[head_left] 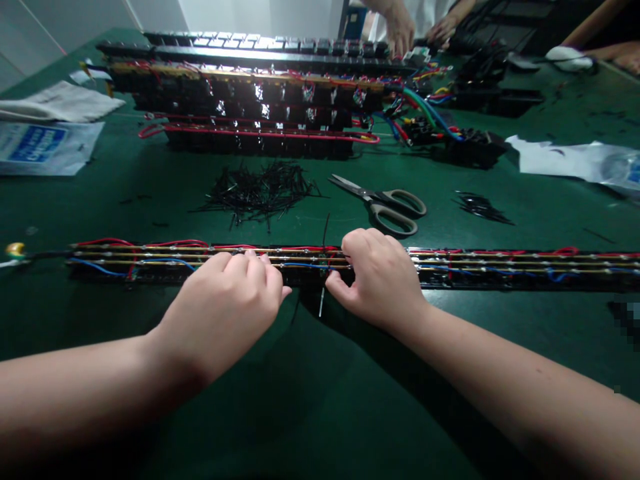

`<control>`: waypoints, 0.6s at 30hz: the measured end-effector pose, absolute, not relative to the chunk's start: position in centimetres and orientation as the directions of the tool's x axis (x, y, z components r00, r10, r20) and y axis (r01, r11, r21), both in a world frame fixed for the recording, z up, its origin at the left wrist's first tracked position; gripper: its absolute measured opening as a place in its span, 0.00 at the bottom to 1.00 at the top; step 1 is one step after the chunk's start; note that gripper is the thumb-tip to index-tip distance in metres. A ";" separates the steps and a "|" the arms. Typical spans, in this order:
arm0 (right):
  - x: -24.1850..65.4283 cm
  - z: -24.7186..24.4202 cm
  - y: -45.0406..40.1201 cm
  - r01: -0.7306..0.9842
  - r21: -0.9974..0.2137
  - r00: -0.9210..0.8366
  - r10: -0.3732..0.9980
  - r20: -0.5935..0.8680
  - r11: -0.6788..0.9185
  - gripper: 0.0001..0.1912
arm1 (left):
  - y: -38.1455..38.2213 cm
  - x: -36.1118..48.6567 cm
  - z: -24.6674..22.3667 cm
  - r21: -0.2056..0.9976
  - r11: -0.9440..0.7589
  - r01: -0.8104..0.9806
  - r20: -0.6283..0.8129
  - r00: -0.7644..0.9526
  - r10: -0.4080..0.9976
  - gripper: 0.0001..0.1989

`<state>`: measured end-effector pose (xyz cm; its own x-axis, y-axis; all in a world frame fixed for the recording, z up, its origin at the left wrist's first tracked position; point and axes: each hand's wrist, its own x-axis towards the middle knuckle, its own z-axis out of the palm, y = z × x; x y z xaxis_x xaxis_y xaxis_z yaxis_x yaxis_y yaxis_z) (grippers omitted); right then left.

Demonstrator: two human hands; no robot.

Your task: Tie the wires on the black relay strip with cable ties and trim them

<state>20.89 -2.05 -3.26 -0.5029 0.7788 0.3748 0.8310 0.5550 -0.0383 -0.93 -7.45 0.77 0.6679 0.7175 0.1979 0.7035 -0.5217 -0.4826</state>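
Black and long, the wired strip [500, 270] lies across the near half of the green table [320, 413], running left to right beneath both hands. Brass-coloured rods [433, 261] run along it, with red wires [107, 241] and blue wires [103, 269] between and beside them. The left hand [227, 290] rests over the strip left of its middle, fingers curled together over the far side; whether they grip it I cannot tell, as their tips are hidden. The right hand [383, 280] is at the strip just beside a thin black tie [327, 230] that sticks up past the far edge. Its fingers are bent, with a narrow gap showing between them and the thumb; what they hold, if anything, I cannot tell. A thin pale-tipped end [321, 303] sticks out on the near side, close to the right thumb.

Beyond the strip lie a heap of black ties [265, 190], grey-handled scissors [387, 203] with blades pointing left, and a smaller bunch of ties [483, 207] to the right. Farther back stands a stack of wired black bars [260, 93]. A white cloth [63, 103] and a blue-printed bag [47, 147] lie at left; at the far edge, another person's hand [400, 30] reaches in near the stack's right end
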 end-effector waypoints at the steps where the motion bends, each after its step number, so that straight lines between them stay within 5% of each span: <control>1: 20.9 -3.3 -2.1 0.830 -0.039 -0.504 0.778 0.374 0.557 0.07 | -7.4 -1.0 0.8 -0.482 -0.522 0.703 0.196 0.668 0.718 0.14; 11: 20.9 -3.3 -2.0 0.841 -0.007 -0.503 0.787 0.358 0.541 0.10 | -6.1 -2.5 2.5 -0.342 -0.538 0.771 0.172 0.614 0.770 0.19; 18: 20.9 -3.1 -2.0 0.818 -0.030 -0.538 0.782 0.314 0.575 0.14 | -4.2 -2.6 0.9 -0.178 -0.591 0.787 0.284 0.616 0.735 0.17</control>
<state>20.95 -2.01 -3.07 -0.5383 0.7820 0.3142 0.8176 0.5750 -0.0304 -2.60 -4.23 0.94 0.6160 0.7347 0.2842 0.7869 -0.5907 -0.1785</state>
